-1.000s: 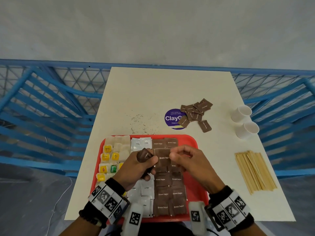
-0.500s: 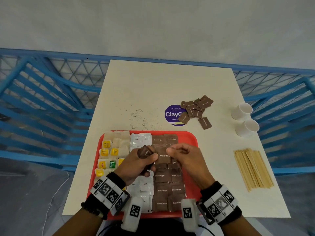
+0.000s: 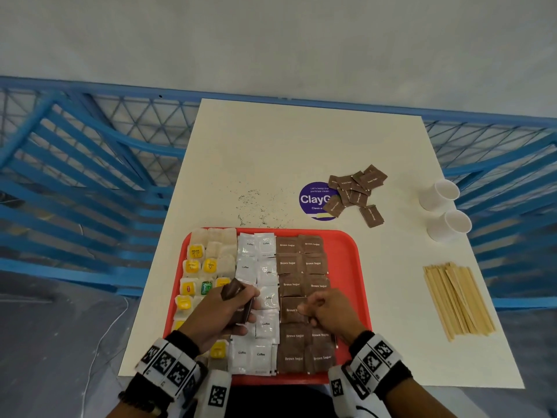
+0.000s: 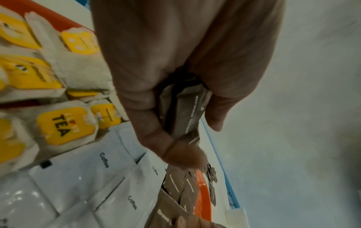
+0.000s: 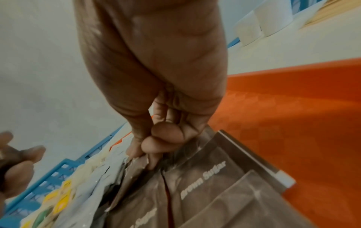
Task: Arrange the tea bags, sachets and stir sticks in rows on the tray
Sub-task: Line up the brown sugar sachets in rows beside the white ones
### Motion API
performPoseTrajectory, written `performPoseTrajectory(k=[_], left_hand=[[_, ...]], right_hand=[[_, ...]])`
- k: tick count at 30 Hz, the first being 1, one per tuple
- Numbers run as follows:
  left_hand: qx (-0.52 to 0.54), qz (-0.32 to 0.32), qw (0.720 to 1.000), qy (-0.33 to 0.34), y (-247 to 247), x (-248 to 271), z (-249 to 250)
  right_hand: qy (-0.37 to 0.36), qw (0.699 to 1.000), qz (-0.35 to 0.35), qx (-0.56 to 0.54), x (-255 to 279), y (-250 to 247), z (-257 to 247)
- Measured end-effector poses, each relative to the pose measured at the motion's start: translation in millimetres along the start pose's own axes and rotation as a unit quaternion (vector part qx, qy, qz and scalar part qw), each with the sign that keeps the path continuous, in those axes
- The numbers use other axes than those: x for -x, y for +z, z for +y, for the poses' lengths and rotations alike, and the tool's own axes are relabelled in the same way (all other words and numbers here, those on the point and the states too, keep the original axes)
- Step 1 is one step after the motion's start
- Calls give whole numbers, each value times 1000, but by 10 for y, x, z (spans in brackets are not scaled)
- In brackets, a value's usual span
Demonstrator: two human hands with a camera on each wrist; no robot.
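Note:
A red tray (image 3: 346, 267) holds tea bags (image 3: 196, 267) on the left, white coffee sachets (image 3: 256, 267) in the middle and brown sugar sachets (image 3: 301, 263) in two columns on the right. My left hand (image 3: 241, 309) hovers over the coffee sachets and grips a small stack of brown sugar sachets (image 4: 187, 114). My right hand (image 3: 304, 310) pinches the edge of one brown sugar sachet (image 5: 195, 177) lying in the left brown column. A bundle of wooden stir sticks (image 3: 458, 300) lies on the table right of the tray.
A loose pile of brown sachets (image 3: 355, 191) lies beyond the tray beside a purple sticker (image 3: 313, 200). Two white paper cups (image 3: 440, 194) stand at the right edge. Dark crumbs (image 3: 256, 206) dot the table. A blue railing (image 3: 90, 176) surrounds the table.
My right hand has brought the brown sugar sachet away from the left hand, toward me and down onto the left brown column. The left hand still holds its stack.

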State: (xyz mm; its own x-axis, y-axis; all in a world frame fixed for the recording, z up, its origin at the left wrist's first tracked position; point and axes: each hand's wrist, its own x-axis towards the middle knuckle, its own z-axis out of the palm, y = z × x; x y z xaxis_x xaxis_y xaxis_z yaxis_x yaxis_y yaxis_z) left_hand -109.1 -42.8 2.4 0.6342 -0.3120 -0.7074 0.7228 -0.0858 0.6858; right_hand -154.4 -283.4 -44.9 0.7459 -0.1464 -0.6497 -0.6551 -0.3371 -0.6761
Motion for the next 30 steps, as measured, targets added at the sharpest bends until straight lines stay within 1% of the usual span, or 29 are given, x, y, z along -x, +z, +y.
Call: performPoseTrajectory(k=[4,7,8,9,10,11,12,14,16,17,20,22,25,27,30], left_hand=[[57,-35,998,-23,12,11,18],[116,-81,989,-36,24,35,43],[135,-103,985,-38,26,40,39],[147,-123,981,-38,30,49,41],[150,-138,978,-36,45,58,53],[149,-144,978,-35,74,64,72],[146,-140,979,-33,117,67,94],[131,-123,983,-27,238,72,142],[103,-123,987,-19,357,80,187],[93,-124,988,-18,407,82,211],[88,-99,991,-14,475,81,270],[67,-83,994,14,470,75,278],[3,-76,995,67,457,54,241],[-24,-68,994,88,476,42,222],[-39,-51,991,115,523,32,224]], right_hand=[[13,999,48,20,-57,79,8],[13,993,87,75,-54,83,-27],[-2,990,107,89,-21,59,-57],[-31,987,125,92,25,31,-110],[-68,987,127,75,93,-1,-181],[-104,988,108,47,172,-29,-273],[-131,989,71,19,258,-48,-382],[-171,985,4,10,388,-58,-544],[-200,980,0,22,454,-50,-630],[-201,980,8,3,473,-63,-646],[-155,981,6,-118,517,-146,-604],[-145,976,18,-160,533,-208,-548],[-137,969,26,-202,549,-264,-505],[-116,965,-2,-236,552,-268,-476],[-84,941,-48,-323,552,-271,-431]])
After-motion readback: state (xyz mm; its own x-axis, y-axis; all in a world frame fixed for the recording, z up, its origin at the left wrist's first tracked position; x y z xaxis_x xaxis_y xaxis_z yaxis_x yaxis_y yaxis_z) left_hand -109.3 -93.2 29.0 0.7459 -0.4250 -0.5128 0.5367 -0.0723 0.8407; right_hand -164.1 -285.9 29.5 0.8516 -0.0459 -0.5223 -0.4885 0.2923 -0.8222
